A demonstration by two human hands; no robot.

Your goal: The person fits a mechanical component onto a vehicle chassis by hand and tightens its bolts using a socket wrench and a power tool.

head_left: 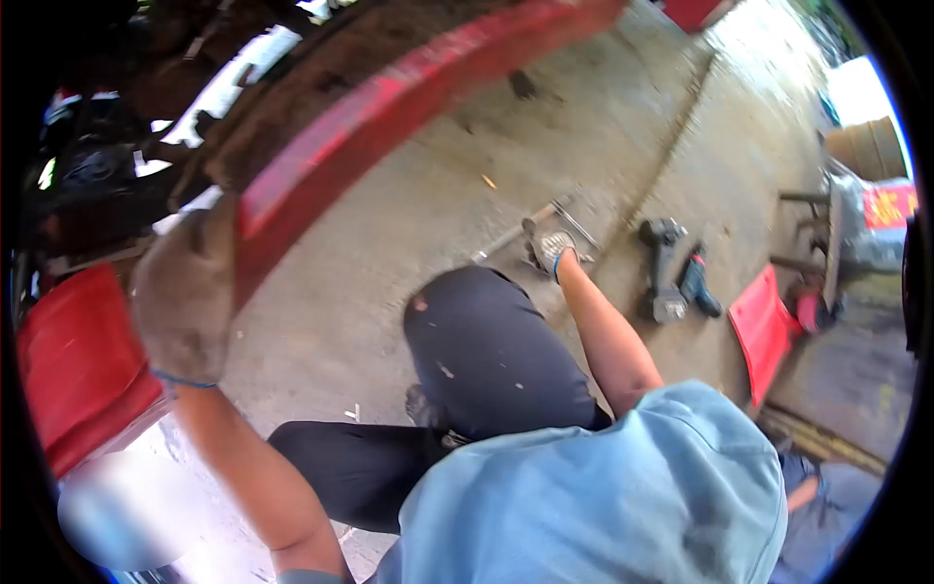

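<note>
My left hand (pixel 185 297), in a dirty grey-brown work glove, is raised beside the near end of a long red metal beam (pixel 389 97). Its fingers are blurred, so I cannot tell whether they grip the beam. My right hand (pixel 553 250), in a pale patterned glove, reaches down near the concrete floor. It looks closed around something dark that pokes out by the fingers, too small to name. Just beyond it lie thin metal bars (pixel 525 229) meeting at an angle, like a long-handled tool.
On the floor to the right lie a grey-black power tool (pixel 665 273) and a smaller teal-black one (pixel 698 282). Red panels stand at the left (pixel 83 360) and right (pixel 761 331). Another person's arm (pixel 804 492) shows at the lower right. Dark machinery (pixel 107 195) fills the upper left.
</note>
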